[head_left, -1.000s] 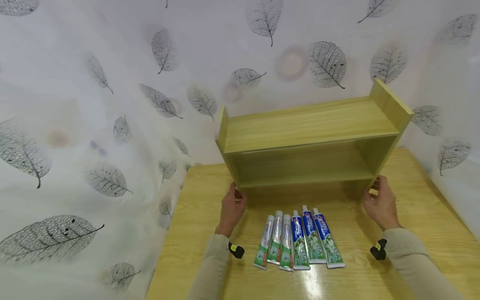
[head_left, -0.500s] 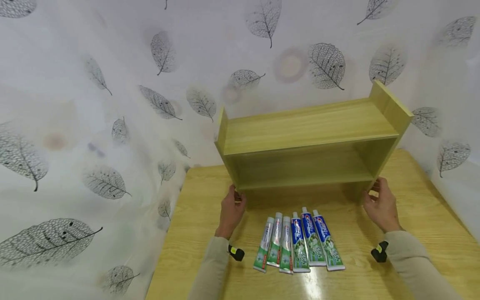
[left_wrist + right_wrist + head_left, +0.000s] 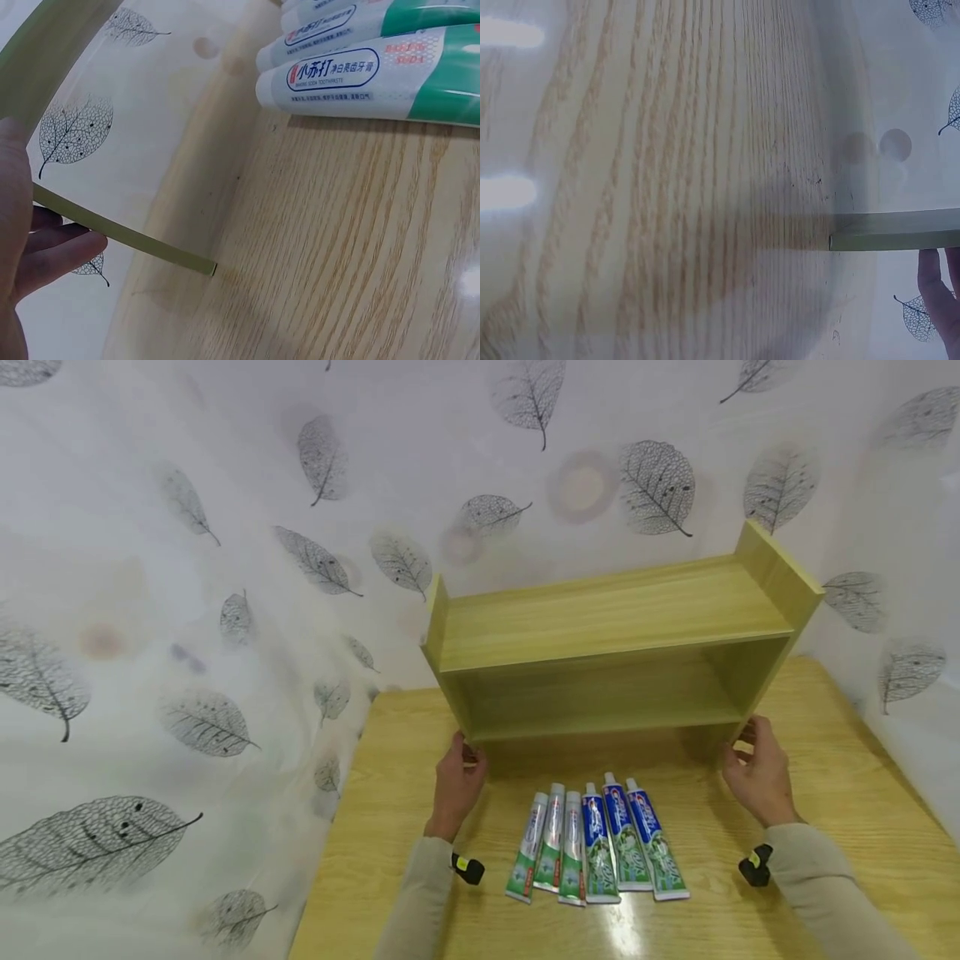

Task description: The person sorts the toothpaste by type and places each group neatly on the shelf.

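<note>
A pale wooden two-tier shelf stands toward the back of the table, slightly askew. My left hand grips the lower front of its left side panel, thumb on one face and fingers on the other. At the opposite end, my right hand pinches the lower part of the right side panel; the right wrist view catches only some of its fingers. Between the two forearms lie several toothpaste tubes: green-and-white ones on the left, blue-and-green ones on the right.
The wood-grain table meets a wall covering printed with grey leaves behind and at both sides. Black wrist cameras hang at the inner side of each sleeve. Both shelf tiers hold nothing.
The shelf's left end has shifted slightly left along with my left hand. My right hand keeps its grip nearly in place, and the toothpaste tubes lie as before.
</note>
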### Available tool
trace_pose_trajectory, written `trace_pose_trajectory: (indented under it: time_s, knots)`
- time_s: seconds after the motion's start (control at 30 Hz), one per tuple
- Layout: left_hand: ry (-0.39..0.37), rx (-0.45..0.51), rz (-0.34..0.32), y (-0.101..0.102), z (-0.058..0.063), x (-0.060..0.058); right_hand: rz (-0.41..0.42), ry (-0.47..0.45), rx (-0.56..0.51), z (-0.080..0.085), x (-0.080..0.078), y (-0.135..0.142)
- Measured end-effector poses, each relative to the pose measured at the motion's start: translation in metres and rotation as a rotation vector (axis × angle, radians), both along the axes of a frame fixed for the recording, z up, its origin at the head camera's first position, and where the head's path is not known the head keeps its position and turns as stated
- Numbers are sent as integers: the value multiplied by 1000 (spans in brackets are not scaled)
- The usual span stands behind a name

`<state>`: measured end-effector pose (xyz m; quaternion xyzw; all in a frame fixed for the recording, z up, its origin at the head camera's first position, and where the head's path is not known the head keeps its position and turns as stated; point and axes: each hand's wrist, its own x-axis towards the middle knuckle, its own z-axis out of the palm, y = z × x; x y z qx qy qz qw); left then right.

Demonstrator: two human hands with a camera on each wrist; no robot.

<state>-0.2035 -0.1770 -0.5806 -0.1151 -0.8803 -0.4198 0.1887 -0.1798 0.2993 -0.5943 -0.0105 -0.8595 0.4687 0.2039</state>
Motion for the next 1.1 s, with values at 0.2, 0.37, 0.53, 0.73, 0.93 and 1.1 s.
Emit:
trace_pose_trajectory:
  time_s: [0.2,0.37,0.53,0.73,0.93,1.1]
  knots:
    - [1,-1,-10,0,1,1,-9,0,-14,0,3,-1]
    - [0,-1,4,-1,4,0,-8,5,-23,-1,7,-4]
    - [-9,31,12,-2,5,-1,-1,43,-34,1,7,-9]
    - [-13,31,25,-2,1,0,-13,49,-44,-1,6,-10]
    - [-13,25,27,2,0,1,-25,22,-35,-4,9,-8]
    - [-5,27,36,3,1,1,-21,22,-28,-3,9,-7]
